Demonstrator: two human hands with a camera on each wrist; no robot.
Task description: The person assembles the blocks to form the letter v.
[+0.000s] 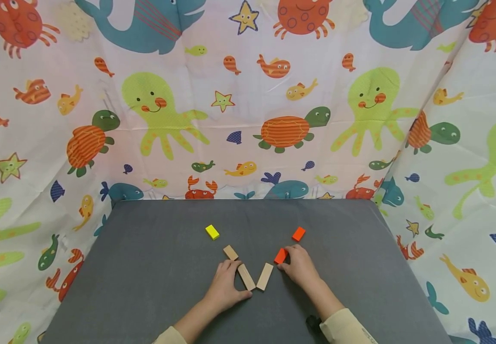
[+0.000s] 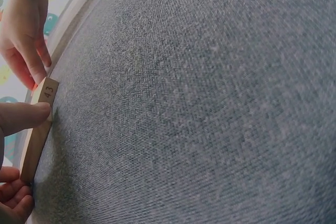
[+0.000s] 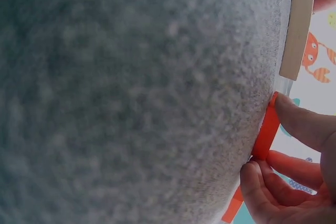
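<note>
The left hand (image 1: 224,288) grips a long wooden block (image 1: 246,277), a pale block (image 1: 264,276) just to its right; the right hand (image 1: 301,266) pinches an orange block (image 1: 280,256). Beyond the left hand sit a small block (image 1: 230,252) and (farther off) a yellow block (image 1: 212,232).

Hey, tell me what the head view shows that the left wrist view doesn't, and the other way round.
Only the head view shows the yellow block and the pale sleeves.
Only the left wrist view shows a printed number, which looks like 43, on the end of a wooden block.
Both show the left hand, the right hand, pale wood, the grey cloth surface and part of the sea-animal backdrop.
</note>
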